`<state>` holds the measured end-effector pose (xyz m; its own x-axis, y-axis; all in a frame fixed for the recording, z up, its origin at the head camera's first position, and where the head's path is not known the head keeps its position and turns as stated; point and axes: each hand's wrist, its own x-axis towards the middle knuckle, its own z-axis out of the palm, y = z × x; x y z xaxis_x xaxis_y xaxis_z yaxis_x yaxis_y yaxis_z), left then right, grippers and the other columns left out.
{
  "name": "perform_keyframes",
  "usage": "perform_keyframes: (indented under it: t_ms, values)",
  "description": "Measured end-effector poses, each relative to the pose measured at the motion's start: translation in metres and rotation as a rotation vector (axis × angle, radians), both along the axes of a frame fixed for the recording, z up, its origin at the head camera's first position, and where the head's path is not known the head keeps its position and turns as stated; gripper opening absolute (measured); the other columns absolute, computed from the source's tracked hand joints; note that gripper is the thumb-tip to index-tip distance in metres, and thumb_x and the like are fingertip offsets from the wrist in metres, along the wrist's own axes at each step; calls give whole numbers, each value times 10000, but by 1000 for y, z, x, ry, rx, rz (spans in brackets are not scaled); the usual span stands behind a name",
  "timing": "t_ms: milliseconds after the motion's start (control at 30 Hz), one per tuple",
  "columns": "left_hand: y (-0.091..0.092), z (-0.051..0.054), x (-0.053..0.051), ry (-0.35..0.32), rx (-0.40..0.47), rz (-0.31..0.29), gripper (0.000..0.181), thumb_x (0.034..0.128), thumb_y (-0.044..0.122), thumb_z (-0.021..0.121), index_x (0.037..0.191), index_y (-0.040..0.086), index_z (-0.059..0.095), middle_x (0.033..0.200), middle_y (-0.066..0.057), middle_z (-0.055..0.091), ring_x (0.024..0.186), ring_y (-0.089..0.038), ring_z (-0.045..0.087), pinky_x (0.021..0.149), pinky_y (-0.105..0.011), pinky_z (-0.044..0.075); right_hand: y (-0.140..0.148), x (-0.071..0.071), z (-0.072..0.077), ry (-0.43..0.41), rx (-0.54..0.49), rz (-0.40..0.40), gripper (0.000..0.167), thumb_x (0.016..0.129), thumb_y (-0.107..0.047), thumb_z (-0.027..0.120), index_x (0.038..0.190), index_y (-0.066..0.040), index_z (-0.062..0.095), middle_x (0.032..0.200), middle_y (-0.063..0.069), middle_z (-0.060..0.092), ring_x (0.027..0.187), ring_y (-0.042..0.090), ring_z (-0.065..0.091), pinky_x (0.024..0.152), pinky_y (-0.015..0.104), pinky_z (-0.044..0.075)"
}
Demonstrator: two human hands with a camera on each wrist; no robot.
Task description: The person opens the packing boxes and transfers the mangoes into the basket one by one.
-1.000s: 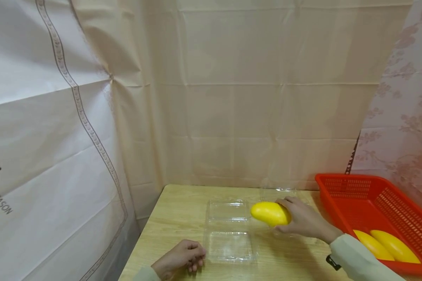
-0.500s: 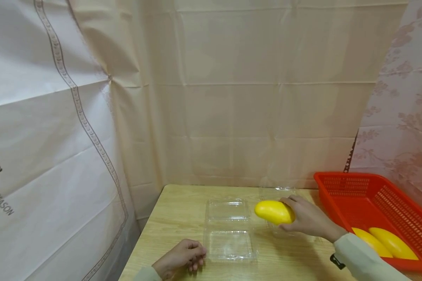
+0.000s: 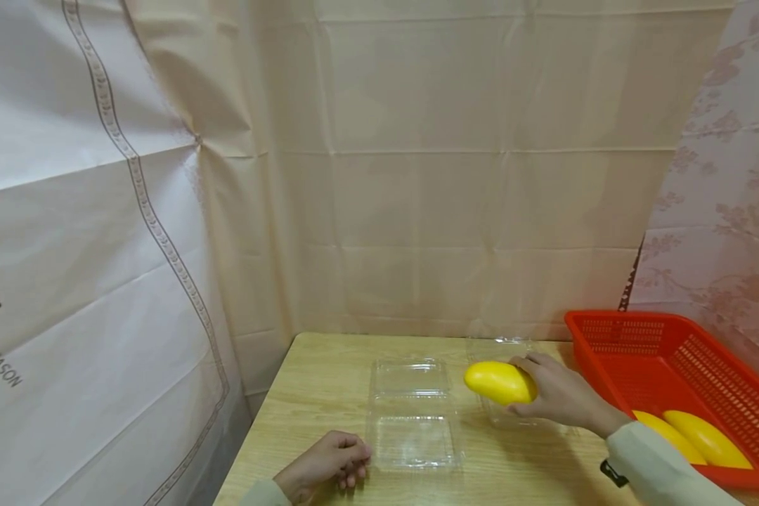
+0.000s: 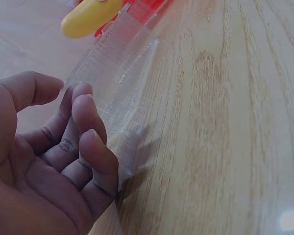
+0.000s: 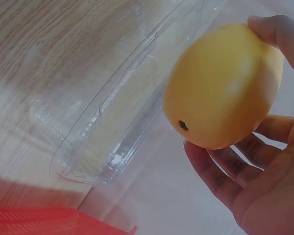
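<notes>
My right hand (image 3: 559, 393) holds a yellow mango (image 3: 500, 381) above the table, thumb and fingers spread around one end. In the right wrist view the mango (image 5: 223, 88) shows a dark spot at its tip. Below and behind it lies a clear plastic clamshell container (image 3: 502, 343), partly hidden by hand and fruit. Another clear clamshell (image 3: 414, 443) lies opened out on the table, left of the mango. My left hand (image 3: 329, 460) is at its near left edge, thumb and index finger pinching the rim; the other fingers (image 4: 100, 156) are loosely curled.
A red plastic basket (image 3: 645, 362) stands at the right with two yellow mangoes (image 3: 708, 437) in its near end. The wooden table (image 3: 316, 393) ends at a beige cloth backdrop (image 3: 417, 176). A white printed cloth (image 3: 88, 281) hangs at the left.
My right hand has moved slightly to the right with the mango, and the mango hangs a little farther from the left container. The left hand has stayed in place.
</notes>
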<state>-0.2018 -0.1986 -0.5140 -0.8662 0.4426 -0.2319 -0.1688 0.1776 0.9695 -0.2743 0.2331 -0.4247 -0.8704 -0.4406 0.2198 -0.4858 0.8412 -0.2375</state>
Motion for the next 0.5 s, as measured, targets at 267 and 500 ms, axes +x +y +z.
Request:
perform_keyframes:
  t_ms: [267,500]
  values:
    - [0,-1,-1,-2,0,1,276,1051,207,596,993,-46,692,761,-10,664,586,-86,552,530,-208,439,5,-1,0,36,16,8,902,721,-662,841,1336,-37,627,1189,91,634,930,193,571,752,403,526]
    - [0,-2,0,6,-4,2,281,1049,210,599,987,-47,693,756,-12,663,580,-87,551,525,-209,440,9,0,5,55,20,3,873,722,-617,862,1321,-23,634,1212,138,640,953,227,589,756,427,534]
